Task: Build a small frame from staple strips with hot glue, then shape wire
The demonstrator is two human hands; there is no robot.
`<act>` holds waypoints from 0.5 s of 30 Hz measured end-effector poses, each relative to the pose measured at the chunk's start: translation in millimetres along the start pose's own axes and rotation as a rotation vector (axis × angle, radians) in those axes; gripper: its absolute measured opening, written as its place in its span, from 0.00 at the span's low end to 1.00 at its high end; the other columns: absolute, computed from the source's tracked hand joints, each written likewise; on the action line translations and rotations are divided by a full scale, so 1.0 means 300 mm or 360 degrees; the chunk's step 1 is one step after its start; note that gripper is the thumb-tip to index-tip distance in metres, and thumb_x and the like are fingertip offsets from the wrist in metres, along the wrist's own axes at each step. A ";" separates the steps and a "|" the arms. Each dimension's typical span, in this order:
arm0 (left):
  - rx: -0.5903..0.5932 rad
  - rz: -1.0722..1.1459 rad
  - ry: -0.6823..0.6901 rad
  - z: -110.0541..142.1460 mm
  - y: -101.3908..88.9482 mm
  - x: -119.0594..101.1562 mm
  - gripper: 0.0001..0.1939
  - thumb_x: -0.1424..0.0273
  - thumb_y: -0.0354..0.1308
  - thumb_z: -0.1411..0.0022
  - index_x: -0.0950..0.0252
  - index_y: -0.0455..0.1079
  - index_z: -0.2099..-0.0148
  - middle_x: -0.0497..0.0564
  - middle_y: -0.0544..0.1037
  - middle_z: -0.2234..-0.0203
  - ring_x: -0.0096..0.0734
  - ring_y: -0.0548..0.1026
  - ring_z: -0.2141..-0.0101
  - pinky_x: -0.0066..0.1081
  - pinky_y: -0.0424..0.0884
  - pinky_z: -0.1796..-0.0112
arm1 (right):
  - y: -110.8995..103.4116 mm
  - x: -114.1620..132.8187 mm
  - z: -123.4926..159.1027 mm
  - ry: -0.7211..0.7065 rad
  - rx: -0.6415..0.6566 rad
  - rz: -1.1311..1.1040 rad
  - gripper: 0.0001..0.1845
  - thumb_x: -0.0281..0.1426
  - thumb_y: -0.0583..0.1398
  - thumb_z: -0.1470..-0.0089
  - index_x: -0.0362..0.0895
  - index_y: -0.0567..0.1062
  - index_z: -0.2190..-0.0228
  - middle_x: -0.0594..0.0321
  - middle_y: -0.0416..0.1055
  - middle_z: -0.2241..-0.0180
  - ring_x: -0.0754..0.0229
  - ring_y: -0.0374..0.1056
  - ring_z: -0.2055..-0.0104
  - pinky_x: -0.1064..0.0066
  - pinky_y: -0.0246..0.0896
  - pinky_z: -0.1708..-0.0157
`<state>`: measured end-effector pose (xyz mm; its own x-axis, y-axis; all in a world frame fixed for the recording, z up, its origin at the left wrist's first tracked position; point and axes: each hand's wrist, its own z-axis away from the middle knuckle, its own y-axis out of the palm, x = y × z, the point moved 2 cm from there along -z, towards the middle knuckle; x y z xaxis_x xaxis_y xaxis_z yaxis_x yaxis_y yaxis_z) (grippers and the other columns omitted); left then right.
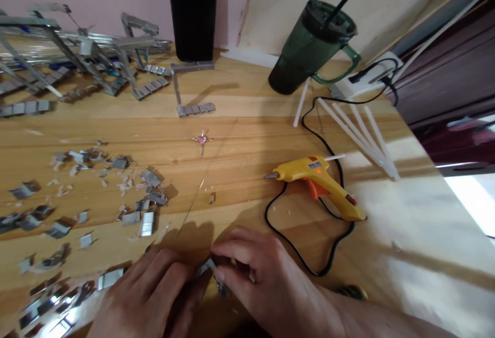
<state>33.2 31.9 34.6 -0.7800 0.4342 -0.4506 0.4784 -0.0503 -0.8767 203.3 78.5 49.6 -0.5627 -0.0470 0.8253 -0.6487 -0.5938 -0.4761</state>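
Observation:
A small silver metal strip (209, 266), bent at a corner, is held between my two hands close to the table's front edge. My left hand (149, 291) is closed, its fingers curled over the left end of the strip and hiding part of it. On the other side, my right hand (263, 276) pinches the strip between thumb and forefinger. A thin wire (201, 183) lies slantwise just beyond the hands. Further off lies a small cross-shaped piece with a pink centre (201, 139).
Right of the hands lies a yellow glue gun (317, 175) with its black cord (301, 258) looped around it. White glue sticks (358, 137) and a green tumbler (311, 46) stand behind. Metal scraps (147, 223) litter the left. Bent metal frames (193, 108) line the back.

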 end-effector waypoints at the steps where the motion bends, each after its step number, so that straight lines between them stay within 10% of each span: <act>1: 0.0002 0.0006 0.0012 -0.002 -0.001 0.001 0.06 0.66 0.49 0.38 0.60 0.65 0.66 0.46 0.74 0.77 0.30 0.75 0.77 0.29 0.70 0.78 | 0.001 -0.001 -0.001 0.0002 -0.0004 -0.0014 0.07 0.21 0.59 0.51 0.43 0.75 0.73 0.67 0.69 0.73 0.68 0.66 0.70 0.80 0.58 0.71; 15: -0.0120 0.0471 -0.0329 -0.012 -0.095 0.004 0.07 0.71 0.46 0.37 0.58 0.64 0.65 0.44 0.73 0.75 0.26 0.74 0.74 0.24 0.70 0.73 | -0.108 0.064 0.062 -0.0004 -0.0433 -0.0076 0.09 0.26 0.59 0.50 0.51 0.77 0.68 0.68 0.73 0.71 0.66 0.69 0.74 0.80 0.65 0.75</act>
<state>20.1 37.1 59.6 -0.6649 0.2193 -0.7140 0.7179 -0.0764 -0.6920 223.1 81.9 86.4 -0.5274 -0.0262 0.8492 -0.7882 -0.3580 -0.5006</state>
